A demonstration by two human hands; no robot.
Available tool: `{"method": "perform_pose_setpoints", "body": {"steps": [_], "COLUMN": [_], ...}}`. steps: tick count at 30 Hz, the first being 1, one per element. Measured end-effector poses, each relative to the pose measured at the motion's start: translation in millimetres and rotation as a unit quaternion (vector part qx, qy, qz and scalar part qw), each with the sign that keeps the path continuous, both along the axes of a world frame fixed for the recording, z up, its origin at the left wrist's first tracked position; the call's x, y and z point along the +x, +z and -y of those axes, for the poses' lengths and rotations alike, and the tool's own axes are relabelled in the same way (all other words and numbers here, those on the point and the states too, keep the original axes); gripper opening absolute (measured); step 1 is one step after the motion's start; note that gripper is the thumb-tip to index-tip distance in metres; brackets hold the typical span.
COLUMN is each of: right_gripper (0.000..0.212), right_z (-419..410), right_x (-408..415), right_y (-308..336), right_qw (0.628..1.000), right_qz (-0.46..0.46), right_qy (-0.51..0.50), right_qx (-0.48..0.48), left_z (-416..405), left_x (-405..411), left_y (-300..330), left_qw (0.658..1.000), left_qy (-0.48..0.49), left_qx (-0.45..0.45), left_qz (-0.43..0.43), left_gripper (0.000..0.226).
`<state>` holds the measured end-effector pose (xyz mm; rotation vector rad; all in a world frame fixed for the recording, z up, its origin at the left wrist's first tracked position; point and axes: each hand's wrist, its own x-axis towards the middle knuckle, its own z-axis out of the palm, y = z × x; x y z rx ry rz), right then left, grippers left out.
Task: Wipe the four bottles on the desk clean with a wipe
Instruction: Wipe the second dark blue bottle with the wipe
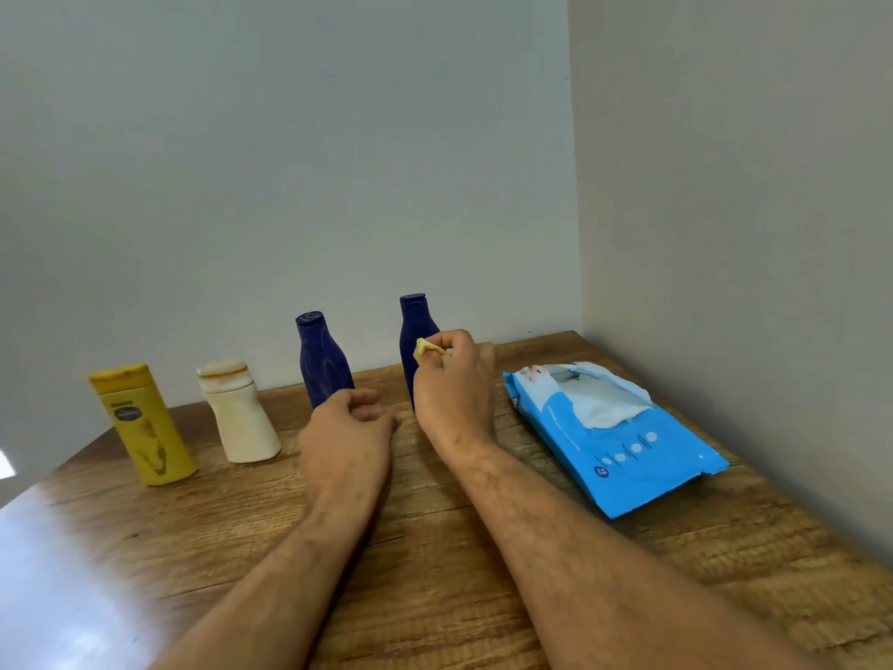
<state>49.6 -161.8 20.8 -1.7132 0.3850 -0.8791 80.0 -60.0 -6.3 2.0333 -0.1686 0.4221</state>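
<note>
Between the right fingertips: a small, yellowish, crumpled wipe, pinched by the thumb and forefinger of the right hand, the other fingers curled in beside them.
Just behind those fingers: the right-hand dark blue bottle, upright; the wipe sits at its shoulder, and I cannot tell whether it touches the plastic.
Left hand: low over the wooden desk, fingers loosely curled toward the palm and holding nothing.
Just beyond the left fingertips: the second dark blue bottle, upright, its base hidden by the knuckles; whitish streaks show on its side.
Further left of the left fingers: a cream bottle with brownish marks around its cap, then a yellow bottle with smears on its front, both upright and well apart from either hand.
To the right of the right fingers: a blue wipes pack lying flat, flap open, a white sheet showing at the opening.
Progress: judged from the marks, the cream bottle, the yellow bottle and the streaked blue bottle are not yet wiped; the bottle at the wipe looks like the one in hand, so most of the task seems left.
Wipe condition: already yellowed, so a fresh sheet may be needed for later bottles.
</note>
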Motion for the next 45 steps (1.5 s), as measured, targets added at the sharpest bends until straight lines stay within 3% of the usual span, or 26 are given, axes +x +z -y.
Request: {"method": "perform_pose_setpoints", "body": {"steps": [3,7,11,18,23,26,28,31,33,37,42,45], "right_gripper": [0.018,0.015,0.014,0.012,0.017,0.017,0.016,0.011,0.007,0.006,0.007,0.01], "right_z": [-4,-8,-9,-9,-7,-7,-8,-12,-16,-25,-32,-37], "right_x": [0,0,3,4,2,-3,-7,-11,-13,-12,-12,-14], "right_y": [-1,-1,-1,-1,1,4,7,10,10,8,7,4], "right_qw": [0.999,0.998,0.998,0.998,0.998,0.998,0.997,0.994,0.99,0.98,0.969,0.961], "right_qz": [0.001,0.008,0.008,0.022,0.022,0.025,0.037,0.059,0.062,0.056,0.077,0.07], "right_qy": [0.035,0.05,0.054,0.05,0.046,0.044,0.052,0.09,0.126,0.178,0.219,0.242], "right_qx": [-0.017,-0.035,-0.042,-0.04,-0.043,-0.043,-0.04,-0.026,-0.033,-0.066,-0.09,-0.116], "left_z": [-7,-10,-11,-6,-10,-20,-33,-50,-57,-69,-67,-63], "left_x": [-3,3,24,45,36,18,9,2,1,7,8,6], "left_y": [8,26,44,43,42,54,66,63,45,26,24,24], "left_qw": [0.994,0.969,0.959,0.975,0.978,0.979,0.975,0.93,0.891,0.855,0.838,0.821], "left_qy": [0.044,0.106,0.099,0.085,0.057,0.007,-0.046,-0.175,-0.219,-0.22,-0.279,-0.3], "left_qx": [-0.039,-0.022,-0.001,0.038,-0.039,-0.121,-0.195,-0.316,-0.372,-0.435,-0.42,-0.436], "left_qz": [0.094,0.224,0.267,0.201,0.198,0.165,0.097,-0.074,-0.137,-0.175,-0.211,-0.215], "left_gripper": [0.025,0.044,0.057,0.048,0.027,0.039,0.048,0.043,0.034,0.034,0.023,0.038]}}
